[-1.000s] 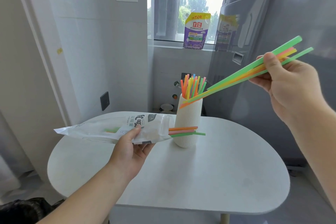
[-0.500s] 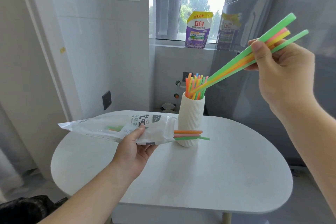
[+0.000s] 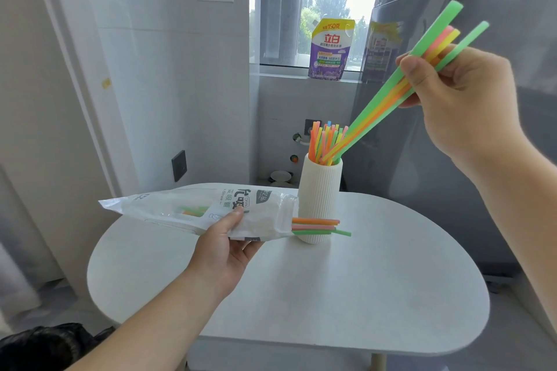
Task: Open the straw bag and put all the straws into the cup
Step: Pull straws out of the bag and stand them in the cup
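fingers (image 3: 419,69) of the right hand (image 3: 461,105) curl round and pinch a slanting bundle of long green, orange, pink and yellow plastic straws (image 3: 388,96). below and to the left of these fingers, the bundle's lower ends sit inside the mouth of a tall white ribbed cup (image 3: 319,199). the cup stands upright on a rounded white desk (image 3: 361,295) with many coloured straws (image 3: 322,141) already standing in it. the bundle's upper ends stick out above and to the right of the fingers.

lower left, the left hand (image 3: 223,250) grips a long white and clear plastic straw bag (image 3: 180,208), fingers wrapped beneath and thumb pressed on top, holding it roughly level above the desk. just right of that thumb, a few orange, pink and green straws (image 3: 316,226) poke out of the bag's open end and cross in front of the cup's base.

a purple and yellow pouch (image 3: 330,50) stands on the window sill, well beyond both hands.
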Action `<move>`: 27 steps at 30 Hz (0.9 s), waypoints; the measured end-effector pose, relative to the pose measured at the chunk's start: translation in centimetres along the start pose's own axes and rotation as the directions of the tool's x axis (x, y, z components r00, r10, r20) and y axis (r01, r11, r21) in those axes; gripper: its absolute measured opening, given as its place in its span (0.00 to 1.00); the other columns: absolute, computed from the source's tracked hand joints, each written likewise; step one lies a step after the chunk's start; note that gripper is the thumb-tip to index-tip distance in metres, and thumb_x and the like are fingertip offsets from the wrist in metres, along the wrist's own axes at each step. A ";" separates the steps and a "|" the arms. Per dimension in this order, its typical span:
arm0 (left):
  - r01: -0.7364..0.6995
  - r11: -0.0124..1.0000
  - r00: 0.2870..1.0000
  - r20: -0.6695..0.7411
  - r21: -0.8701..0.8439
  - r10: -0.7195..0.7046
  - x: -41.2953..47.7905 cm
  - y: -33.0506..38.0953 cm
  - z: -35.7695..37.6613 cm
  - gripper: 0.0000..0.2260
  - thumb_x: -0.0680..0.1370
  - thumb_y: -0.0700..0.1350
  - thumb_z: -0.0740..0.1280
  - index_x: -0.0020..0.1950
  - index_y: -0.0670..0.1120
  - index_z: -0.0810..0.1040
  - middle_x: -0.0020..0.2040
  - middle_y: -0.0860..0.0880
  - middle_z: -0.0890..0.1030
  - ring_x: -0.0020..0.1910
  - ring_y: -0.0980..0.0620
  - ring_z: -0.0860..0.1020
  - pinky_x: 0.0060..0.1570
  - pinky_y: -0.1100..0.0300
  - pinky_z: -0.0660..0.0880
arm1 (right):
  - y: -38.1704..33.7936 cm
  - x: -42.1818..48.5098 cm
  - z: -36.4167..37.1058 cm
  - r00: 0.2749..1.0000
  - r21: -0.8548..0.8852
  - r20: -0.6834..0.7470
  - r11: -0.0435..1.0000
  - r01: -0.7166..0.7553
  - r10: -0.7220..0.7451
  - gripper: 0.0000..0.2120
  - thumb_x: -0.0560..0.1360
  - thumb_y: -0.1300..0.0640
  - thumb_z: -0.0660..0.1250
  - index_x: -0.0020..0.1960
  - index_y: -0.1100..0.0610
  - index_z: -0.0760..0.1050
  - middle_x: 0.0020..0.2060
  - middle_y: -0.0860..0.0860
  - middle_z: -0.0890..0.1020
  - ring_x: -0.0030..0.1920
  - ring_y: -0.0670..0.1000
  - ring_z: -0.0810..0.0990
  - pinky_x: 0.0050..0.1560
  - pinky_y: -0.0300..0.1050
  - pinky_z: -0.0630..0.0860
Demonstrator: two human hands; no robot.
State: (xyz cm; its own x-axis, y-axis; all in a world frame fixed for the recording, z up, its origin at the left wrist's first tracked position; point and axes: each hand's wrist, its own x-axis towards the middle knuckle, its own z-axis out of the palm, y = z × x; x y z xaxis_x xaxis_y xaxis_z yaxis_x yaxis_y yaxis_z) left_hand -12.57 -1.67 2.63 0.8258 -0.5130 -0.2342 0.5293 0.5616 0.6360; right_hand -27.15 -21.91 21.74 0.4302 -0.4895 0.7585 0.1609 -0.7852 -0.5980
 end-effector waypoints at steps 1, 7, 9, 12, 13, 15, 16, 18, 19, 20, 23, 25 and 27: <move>0.001 1.000 1.000 0.002 0.000 -0.001 0.0 0.0 0.0 0.13 0.81 0.38 0.67 0.64 0.46 0.80 0.51 0.47 0.88 0.42 0.50 0.87 0.36 0.54 0.84 | -0.2 0.1 0.3 1.000 0.006 0.002 1.000 0.002 -0.002 0.06 0.80 0.53 0.67 0.52 0.53 0.81 0.42 0.43 0.84 0.42 0.42 0.86 0.44 0.37 0.83; -0.001 1.000 1.000 0.010 0.000 0.001 0.1 -0.2 0.0 0.13 0.81 0.38 0.67 0.65 0.45 0.79 0.51 0.47 0.88 0.42 0.50 0.87 0.37 0.54 0.85 | -0.4 1.0 3.3 0.998 -0.104 0.065 0.995 0.009 -0.002 0.08 0.79 0.49 0.68 0.49 0.52 0.83 0.43 0.53 0.87 0.43 0.53 0.87 0.47 0.53 0.84; -0.002 1.000 1.000 0.013 0.001 0.002 0.0 -0.1 0.0 0.14 0.80 0.38 0.67 0.66 0.45 0.79 0.53 0.47 0.88 0.43 0.50 0.87 0.38 0.53 0.85 | -0.3 1.5 4.0 0.997 -0.130 0.074 0.992 -0.006 0.016 0.11 0.78 0.48 0.68 0.49 0.54 0.84 0.45 0.56 0.87 0.44 0.57 0.86 0.47 0.59 0.83; -0.003 1.000 1.000 0.009 -0.001 0.003 0.1 0.0 -0.1 0.15 0.80 0.38 0.68 0.67 0.46 0.79 0.55 0.46 0.87 0.45 0.49 0.87 0.38 0.53 0.85 | -0.3 2.1 4.5 0.997 -0.156 0.081 0.988 -0.008 0.021 0.15 0.78 0.47 0.68 0.49 0.58 0.84 0.43 0.58 0.87 0.44 0.60 0.86 0.47 0.60 0.82; -0.003 1.000 1.000 0.008 -0.002 0.003 0.1 0.0 -0.1 0.15 0.80 0.38 0.68 0.67 0.46 0.79 0.55 0.46 0.87 0.45 0.49 0.87 0.38 0.53 0.85 | -0.4 2.2 4.6 0.996 -0.167 0.089 0.986 0.002 0.013 0.15 0.78 0.46 0.68 0.49 0.58 0.84 0.43 0.58 0.87 0.44 0.60 0.86 0.47 0.60 0.82; -0.002 1.000 1.000 0.006 -0.003 0.002 0.1 0.1 -0.1 0.15 0.80 0.38 0.68 0.67 0.46 0.79 0.54 0.46 0.88 0.45 0.49 0.87 0.37 0.54 0.84 | -0.5 2.2 4.8 0.994 -0.181 0.111 0.983 0.024 -0.004 0.15 0.78 0.46 0.68 0.50 0.57 0.85 0.43 0.57 0.87 0.44 0.59 0.86 0.48 0.59 0.82; -0.002 1.000 1.000 0.005 -0.003 0.002 0.2 0.1 -0.1 0.15 0.80 0.38 0.68 0.67 0.46 0.79 0.54 0.46 0.88 0.44 0.50 0.87 0.36 0.54 0.84 | -0.6 2.2 4.9 0.993 -0.186 0.120 0.982 0.033 -0.011 0.14 0.78 0.47 0.68 0.51 0.56 0.85 0.44 0.56 0.87 0.44 0.58 0.86 0.48 0.58 0.82; -0.003 1.000 1.000 0.002 -0.005 0.003 0.2 0.1 -0.2 0.15 0.80 0.38 0.68 0.68 0.46 0.78 0.54 0.46 0.87 0.44 0.49 0.87 0.36 0.54 0.84 | -0.6 2.4 5.2 0.991 -0.196 0.136 0.980 0.038 -0.011 0.13 0.78 0.47 0.68 0.51 0.55 0.84 0.45 0.55 0.87 0.44 0.57 0.86 0.49 0.57 0.83; -0.003 1.000 1.000 0.003 -0.004 0.003 0.2 0.2 -0.2 0.16 0.80 0.38 0.68 0.68 0.46 0.78 0.55 0.46 0.87 0.44 0.49 0.87 0.35 0.54 0.84 | -0.6 2.5 5.3 0.989 -0.201 0.149 0.979 0.028 0.002 0.13 0.78 0.46 0.68 0.51 0.55 0.84 0.45 0.55 0.87 0.45 0.57 0.86 0.49 0.57 0.83; -0.003 1.000 1.000 0.005 -0.003 0.003 0.2 0.2 -0.2 0.16 0.80 0.38 0.68 0.69 0.45 0.78 0.56 0.45 0.87 0.45 0.49 0.87 0.35 0.54 0.84 | -0.5 2.6 5.4 0.986 -0.210 0.167 0.978 0.014 0.022 0.14 0.78 0.46 0.68 0.51 0.56 0.84 0.46 0.56 0.87 0.45 0.58 0.86 0.49 0.58 0.83; -0.002 1.000 1.000 0.007 -0.004 0.002 0.2 0.1 -0.3 0.16 0.81 0.38 0.68 0.69 0.46 0.78 0.55 0.46 0.87 0.45 0.49 0.87 0.35 0.54 0.84 | 0.2 2.8 5.9 0.973 -0.235 0.220 0.972 -0.021 0.074 0.16 0.79 0.46 0.68 0.52 0.59 0.84 0.47 0.58 0.86 0.46 0.60 0.85 0.49 0.59 0.82; 0.001 1.000 1.000 0.011 0.000 -0.001 0.2 0.1 -0.2 0.16 0.81 0.38 0.67 0.68 0.46 0.78 0.54 0.46 0.87 0.45 0.49 0.87 0.36 0.54 0.84 | 0.7 2.8 6.1 0.968 -0.228 0.228 0.972 -0.053 0.107 0.16 0.79 0.47 0.67 0.52 0.60 0.83 0.48 0.57 0.86 0.46 0.58 0.86 0.50 0.57 0.83; 0.002 1.000 1.000 0.014 0.002 -0.002 0.2 0.0 -0.3 0.15 0.81 0.38 0.67 0.67 0.46 0.79 0.53 0.46 0.88 0.45 0.49 0.87 0.36 0.53 0.84 | 1.3 2.9 6.4 0.961 -0.230 0.235 0.969 -0.088 0.143 0.16 0.79 0.47 0.67 0.53 0.60 0.83 0.48 0.56 0.86 0.45 0.56 0.86 0.49 0.55 0.84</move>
State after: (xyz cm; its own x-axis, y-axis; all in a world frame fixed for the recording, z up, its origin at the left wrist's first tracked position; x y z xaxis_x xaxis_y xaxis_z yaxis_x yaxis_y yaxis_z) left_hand -12.32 -1.58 2.41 0.8219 -0.5233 -0.2251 0.5307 0.5595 0.6367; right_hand -20.03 -21.93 21.47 0.6456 -0.4934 0.5829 -0.0857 -0.8052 -0.5868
